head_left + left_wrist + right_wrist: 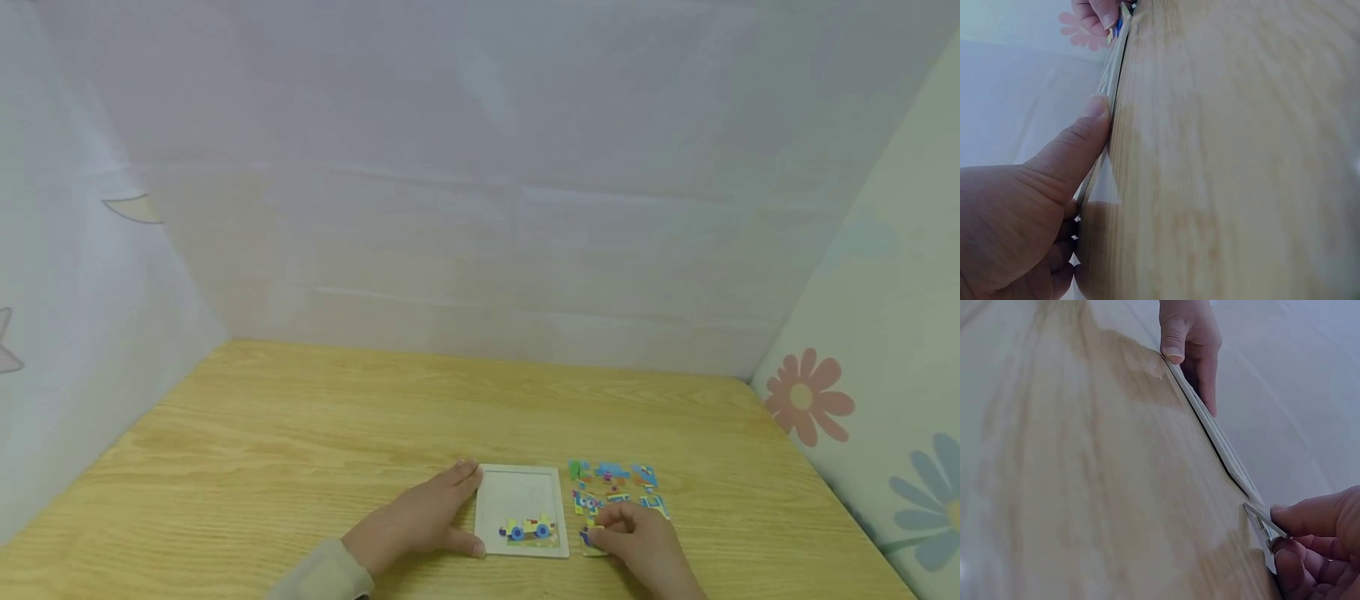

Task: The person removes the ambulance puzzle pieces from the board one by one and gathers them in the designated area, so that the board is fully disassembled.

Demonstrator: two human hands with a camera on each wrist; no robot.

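A white puzzle tray [519,493] lies flat on the wooden table, with joined pieces [531,532] showing a yellow vehicle with blue wheels in its lower right part. My left hand [422,518] rests along the tray's left side, thumb at the near corner and fingers by the far one. To the right of the tray, my right hand [647,540] pinches a puzzle piece [1262,519] between thumb and fingers. That piece is tilted, one edge raised, in the right wrist view. Loose puzzle pieces [612,473] lie in rows just beyond this hand, which partly covers some.
The wooden table [360,400] stretches away to a pale cloth wall [480,250] at the back. Side panels stand left and right, the right one with a printed pink flower [802,397].
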